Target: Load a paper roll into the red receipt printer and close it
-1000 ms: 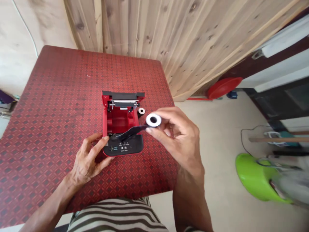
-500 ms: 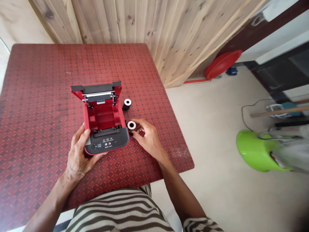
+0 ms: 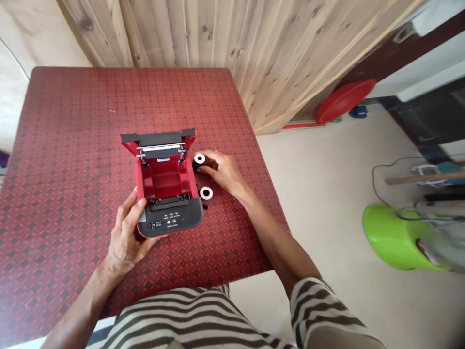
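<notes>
A red and black label printer (image 3: 169, 213) stands on the table with its lid (image 3: 158, 140) raised and its red paper bay bare inside. My left hand (image 3: 127, 232) grips the printer's near left corner, thumb on top and fingers at the side and underneath. Right of the printer, my right hand (image 3: 221, 172) has its thumb and fingers closed around the farther small roll (image 3: 199, 159), which has a white end face and a dark side. A second such roll (image 3: 206, 193) stands upright nearer to me, touched by neither hand.
The table (image 3: 90, 106) has a red patterned top, its right edge beyond my right forearm. Wooden boards (image 3: 203, 34) rise behind it. On the floor to the right are a green bucket (image 3: 385, 237) and a red basin (image 3: 345, 99).
My right hand has let go of the nearer roll and moved away from me to the farther one, closing on it. My left hand keeps its hold on the printer.
</notes>
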A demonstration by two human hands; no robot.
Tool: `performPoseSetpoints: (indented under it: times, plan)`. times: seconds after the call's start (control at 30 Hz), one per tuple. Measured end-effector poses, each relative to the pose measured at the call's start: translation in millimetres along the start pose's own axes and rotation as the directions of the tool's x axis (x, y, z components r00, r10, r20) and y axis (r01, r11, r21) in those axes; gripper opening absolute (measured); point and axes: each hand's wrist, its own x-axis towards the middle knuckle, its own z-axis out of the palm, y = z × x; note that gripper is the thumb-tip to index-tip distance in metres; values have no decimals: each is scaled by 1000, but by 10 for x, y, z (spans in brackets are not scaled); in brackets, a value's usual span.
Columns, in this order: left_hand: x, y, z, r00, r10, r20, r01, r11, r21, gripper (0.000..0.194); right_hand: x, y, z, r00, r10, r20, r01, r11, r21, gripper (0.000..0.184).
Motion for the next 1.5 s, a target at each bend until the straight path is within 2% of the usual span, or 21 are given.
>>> performPoseSetpoints:
  times: [0.07, 0.13, 0.23, 0.3, 0.33, 0.37, 0.4, 0.5, 0.6, 0.7, 0.93, 1.07, 1.13, 1.23, 1.3, 1.4, 1.5]
  plan:
    - [-10, 0, 2, 1000, -5, 15, 6, 1000, -7, 103, -63, -49, -75, 998, 42, -35, -39, 996, 77, 31]
    - [-17, 0, 5, 1000, -10, 28, 10, 1000, -16, 101, -218, -227, -299, 997, 52, -62, -40, 982, 183, 36]
    - [-19, 2, 9, 999, -4, 38, 5, 1000, -29, 97, -435, -689, -692, 993, -83, 89, 55, 959, 278, 46]
    - [-17, 6, 11, 999, 4, 41, -3, 1000, -29, 95, -473, -1010, -773, 947, -229, 227, 189, 965, 183, 42]
    - [-17, 8, 12, 999, 6, 38, -5, 1000, -28, 94, -457, -1143, -729, 910, -278, 307, 266, 961, 81, 36]
    - [-16, 12, 13, 999, 6, 34, -5, 1000, -27, 93, -422, -1251, -635, 890, -305, 339, 336, 941, -37, 30]
    - [-17, 14, 14, 1000, 3, 30, -2, 1000, -28, 93, -375, -1334, -506, 887, -310, 342, 384, 906, -175, 25]
    - [-24, 17, 21, 999, -6, 36, 7, 999, -33, 94, -218, -1466, -80, 895, -181, 407, 386, 771, -506, 20]
    - [-31, 12, 28, 999, -8, 46, 10, 999, -38, 94, -98, -1507, 150, 907, -57, 418, 333, 705, -626, 26]
    - [-37, 6, 33, 999, -14, 43, 16, 999, -40, 94, -1, -1494, 194, 896, 0, 444, 313, 711, -630, 30]
    - [-47, 1, 35, 998, -17, 53, 21, 998, -67, 95, 117, -1378, 287, 893, 2, 449, 290, 761, -580, 26]
    - [-41, 3, 25, 999, -18, 48, 21, 997, -69, 94, 67, -1413, 195, 889, 15, 457, 280, 773, -570, 28]
    - [-37, 2, 22, 999, -21, 46, 24, 998, -59, 93, 7, -1415, 77, 878, -32, 477, 298, 817, -494, 28]
    - [-34, 5, 29, 998, -34, 47, 35, 999, -38, 93, -110, -1349, -89, 828, -210, 520, 376, 896, -236, 24]
    - [-36, 21, 28, 998, -31, 47, 33, 999, -29, 94, -187, -1273, -137, 803, -302, 514, 408, 907, -105, 20]
    - [-32, 75, -33, 997, -48, 55, 50, 998, -36, 99, -269, -1168, -114, 821, -350, 451, 406, 913, -32, 15]
    - [42, 134, -206, 987, -130, 96, 138, 987, -85, 99, -300, -1105, -66, 848, -379, 370, 398, 917, 25, 12]
